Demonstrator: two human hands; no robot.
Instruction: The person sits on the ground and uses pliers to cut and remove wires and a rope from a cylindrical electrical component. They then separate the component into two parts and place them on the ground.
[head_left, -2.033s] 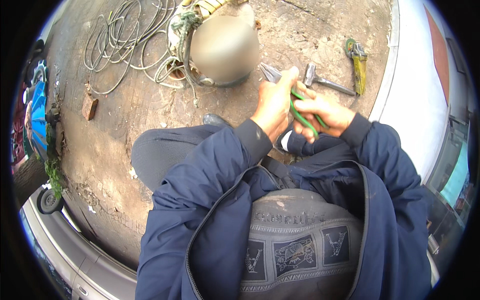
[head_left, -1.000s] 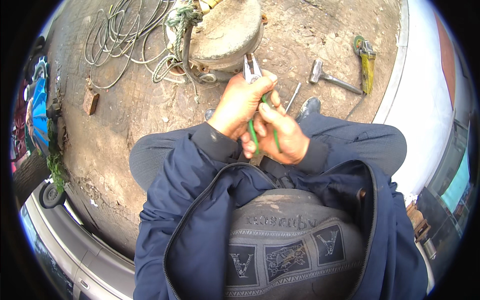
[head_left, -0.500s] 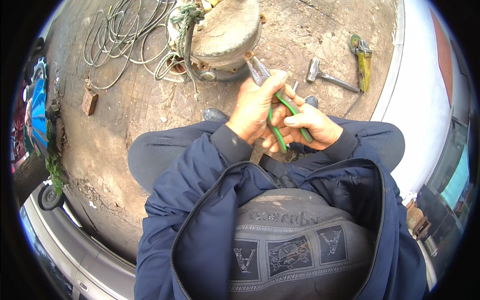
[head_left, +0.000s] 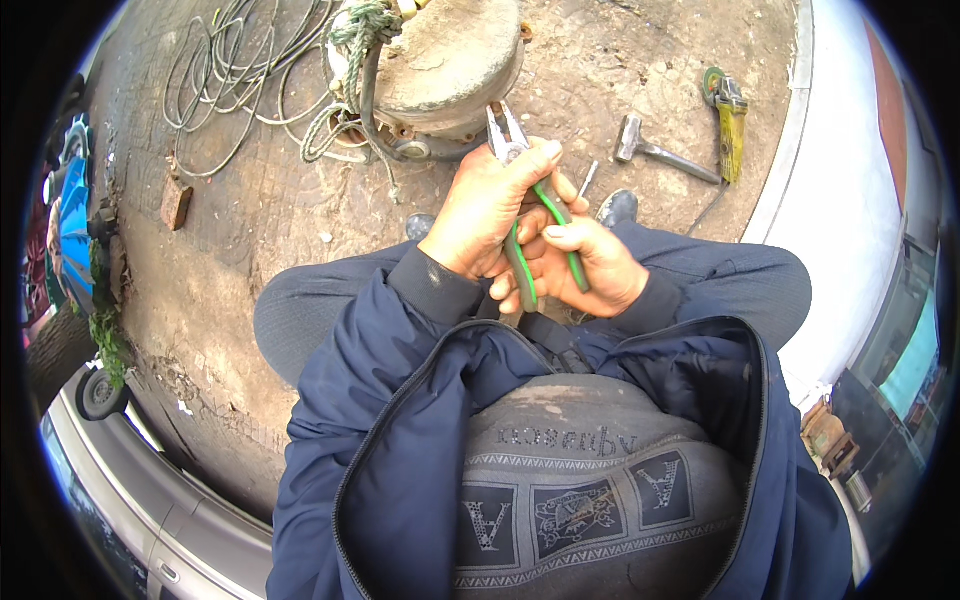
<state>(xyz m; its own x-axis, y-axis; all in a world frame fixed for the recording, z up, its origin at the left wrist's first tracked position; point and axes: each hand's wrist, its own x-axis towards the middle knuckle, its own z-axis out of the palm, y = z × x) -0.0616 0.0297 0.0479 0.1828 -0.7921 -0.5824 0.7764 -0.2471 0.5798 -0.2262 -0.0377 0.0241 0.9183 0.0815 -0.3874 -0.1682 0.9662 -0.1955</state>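
Note:
A pair of pliers (head_left: 511, 150) with green-and-dark handles is held in both hands, its jaws spread and pointing away from me. My left hand (head_left: 478, 205) wraps round the pliers near the pivot and the left handle. Closed on the right handle is my right hand (head_left: 605, 265), its thumb lying on top; some of its fingers are hidden. Just beyond the jaws stands a worn, round metal housing (head_left: 440, 75) with rusty lugs along its lower rim. Whether the jaws touch the rim I cannot tell.
Greenish rope (head_left: 366, 30) is knotted on the housing's left side, and a long cable (head_left: 215, 95) lies coiled farther left. A hammer (head_left: 665, 160) and a yellow angle grinder (head_left: 731, 135) rest on the ground at right. A brick piece (head_left: 176, 205) lies left; a car (head_left: 150, 500) stands lower left.
Both hands have shifted left with the pliers. The tool has turned to point more directly away from me, and its jaws stand wider apart. My feet have moved a little.

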